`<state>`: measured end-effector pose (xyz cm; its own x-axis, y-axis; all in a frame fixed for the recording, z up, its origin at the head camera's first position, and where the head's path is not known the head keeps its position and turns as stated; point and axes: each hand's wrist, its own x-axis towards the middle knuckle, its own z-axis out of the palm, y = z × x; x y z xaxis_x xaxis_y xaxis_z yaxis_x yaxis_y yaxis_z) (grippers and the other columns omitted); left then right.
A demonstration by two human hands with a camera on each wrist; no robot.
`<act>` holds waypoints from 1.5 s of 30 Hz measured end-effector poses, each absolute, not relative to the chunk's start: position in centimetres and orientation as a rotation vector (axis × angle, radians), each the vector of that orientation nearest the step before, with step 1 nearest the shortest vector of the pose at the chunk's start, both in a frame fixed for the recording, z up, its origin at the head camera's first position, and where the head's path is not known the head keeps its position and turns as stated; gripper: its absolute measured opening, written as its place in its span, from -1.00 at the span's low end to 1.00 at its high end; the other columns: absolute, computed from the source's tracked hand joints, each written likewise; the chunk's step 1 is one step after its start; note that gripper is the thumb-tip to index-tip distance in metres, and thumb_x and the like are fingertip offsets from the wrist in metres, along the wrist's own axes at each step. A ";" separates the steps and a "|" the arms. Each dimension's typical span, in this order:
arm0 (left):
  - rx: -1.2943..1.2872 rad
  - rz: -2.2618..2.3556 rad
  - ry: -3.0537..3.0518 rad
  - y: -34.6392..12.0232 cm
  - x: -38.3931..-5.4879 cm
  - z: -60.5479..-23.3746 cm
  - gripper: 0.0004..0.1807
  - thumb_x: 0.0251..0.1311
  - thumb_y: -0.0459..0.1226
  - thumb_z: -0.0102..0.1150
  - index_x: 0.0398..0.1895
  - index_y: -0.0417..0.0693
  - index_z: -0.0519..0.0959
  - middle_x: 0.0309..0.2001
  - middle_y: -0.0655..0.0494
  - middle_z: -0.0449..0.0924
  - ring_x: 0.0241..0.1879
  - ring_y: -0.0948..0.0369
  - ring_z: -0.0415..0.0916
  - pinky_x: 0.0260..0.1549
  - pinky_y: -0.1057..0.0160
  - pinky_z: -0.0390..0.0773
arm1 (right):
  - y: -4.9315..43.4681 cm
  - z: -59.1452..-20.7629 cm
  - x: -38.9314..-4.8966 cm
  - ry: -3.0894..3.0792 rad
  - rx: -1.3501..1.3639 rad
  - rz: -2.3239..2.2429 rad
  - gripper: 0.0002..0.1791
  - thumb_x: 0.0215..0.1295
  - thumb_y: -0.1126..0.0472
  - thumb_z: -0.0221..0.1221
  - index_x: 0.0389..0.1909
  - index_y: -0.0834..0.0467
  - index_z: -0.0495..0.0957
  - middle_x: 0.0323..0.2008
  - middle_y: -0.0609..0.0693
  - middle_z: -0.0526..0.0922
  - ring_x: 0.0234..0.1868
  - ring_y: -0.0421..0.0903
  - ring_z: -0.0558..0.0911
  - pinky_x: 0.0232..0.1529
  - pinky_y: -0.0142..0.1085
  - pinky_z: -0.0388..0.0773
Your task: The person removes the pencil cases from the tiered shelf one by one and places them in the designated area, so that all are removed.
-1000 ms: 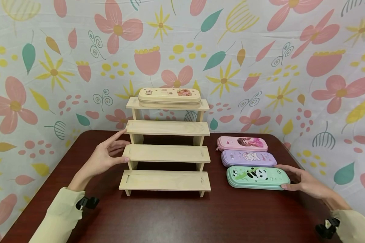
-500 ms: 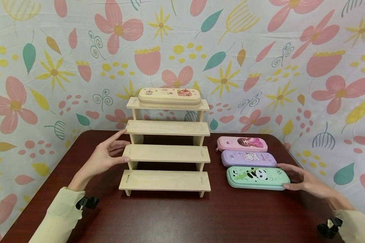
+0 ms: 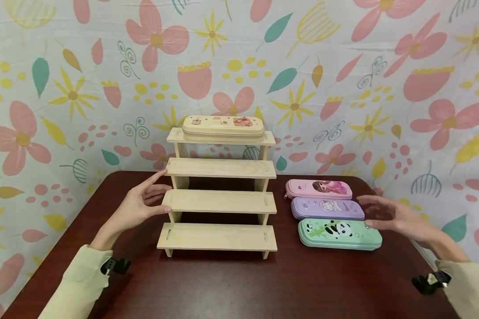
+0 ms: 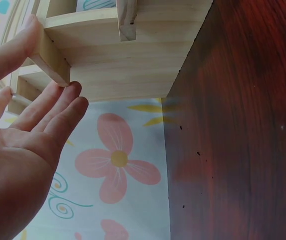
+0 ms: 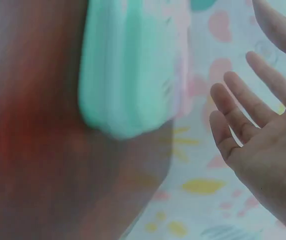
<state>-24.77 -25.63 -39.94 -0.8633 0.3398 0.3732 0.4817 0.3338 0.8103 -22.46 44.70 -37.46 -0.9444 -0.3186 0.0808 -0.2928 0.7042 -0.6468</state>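
A pale wooden tiered display stand (image 3: pixel 219 201) stands on the table. My left hand (image 3: pixel 137 201) grips its left side: the index finger touches the end of the second tier from the top, while the thumb and other fingers hold the end of the tier below. On the top tier lies a cream pencil case (image 3: pixel 223 127). To the right, pink (image 3: pixel 318 189), purple (image 3: pixel 327 208) and green panda (image 3: pixel 339 234) pencil cases lie in a row. My right hand (image 3: pixel 403 220) hovers at their right ends, fingers spread; the right wrist view shows its palm (image 5: pixel 277 155) apart from the green case.
The dark reddish-brown table (image 3: pixel 239 288) extends in front of the stand and cases. A flower-patterned cloth (image 3: pixel 239 57) hangs close behind and to both sides. Each wrist wears a black strapped device.
My right hand has let go of the green pencil case's right end and risen, its fingers opening toward the purple case. My left hand and the stand stay in place.
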 end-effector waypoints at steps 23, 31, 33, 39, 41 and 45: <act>-0.762 -1.575 -2.439 -25.6 -24.9 -40.1 0.12 0.14 -0.44 0.57 0.70 0.24 0.16 0.26 -0.20 0.60 0.32 -0.13 0.51 0.22 0.25 0.58 | 28.0 -28.5 -31.0 2.730 -0.900 -1.265 -0.33 0.39 0.25 0.41 0.49 0.08 0.47 0.31 0.07 0.59 0.25 0.01 0.57 0.19 -0.27 0.60; -0.749 -1.572 -2.452 -25.7 -24.9 -40.4 0.12 0.15 -0.42 0.57 0.70 0.28 0.15 0.28 -0.24 0.58 0.34 -0.10 0.50 0.26 -0.13 0.50 | 24.0 -26.9 -33.9 2.710 -0.836 -1.369 -0.26 0.41 0.14 0.41 0.55 0.10 0.38 0.39 0.09 0.50 0.34 0.07 0.48 0.30 -0.01 0.51; -0.748 -1.574 -2.455 -25.7 -24.9 -40.4 0.12 0.16 -0.41 0.57 0.70 0.28 0.15 0.28 -0.22 0.58 0.34 -0.10 0.50 0.26 -0.14 0.49 | 23.3 -26.4 -34.5 2.703 -0.861 -1.408 -0.24 0.39 0.17 0.41 0.55 0.15 0.36 0.41 0.15 0.47 0.35 0.15 0.47 0.34 0.06 0.47; -0.750 -1.585 -2.447 -25.7 -24.9 -40.3 0.12 0.14 -0.42 0.58 0.70 0.28 0.17 0.27 -0.22 0.59 0.33 -0.10 0.51 0.26 -0.12 0.51 | 21.4 -24.9 -36.2 2.724 -0.882 -1.393 -0.19 0.38 0.11 0.41 0.58 0.17 0.33 0.47 0.16 0.42 0.41 0.22 0.41 0.42 0.15 0.37; -0.750 -1.585 -2.447 -25.7 -24.9 -40.2 0.12 0.14 -0.43 0.58 0.70 0.27 0.17 0.27 -0.21 0.60 0.33 -0.10 0.51 0.25 -0.12 0.51 | 20.8 -24.5 -36.8 2.724 -0.868 -1.363 -0.18 0.39 0.06 0.41 0.59 0.12 0.33 0.47 0.13 0.43 0.43 0.19 0.40 0.40 0.12 0.38; -0.754 -1.586 -2.444 -25.6 -24.8 -40.1 0.12 0.13 -0.42 0.59 0.70 0.25 0.17 0.26 -0.18 0.60 0.33 -0.10 0.51 0.26 -0.15 0.50 | 19.8 -24.0 -37.8 2.704 -0.833 -1.344 -0.15 0.36 0.02 0.44 0.60 0.08 0.32 0.44 0.07 0.46 0.42 0.13 0.43 0.25 0.07 0.51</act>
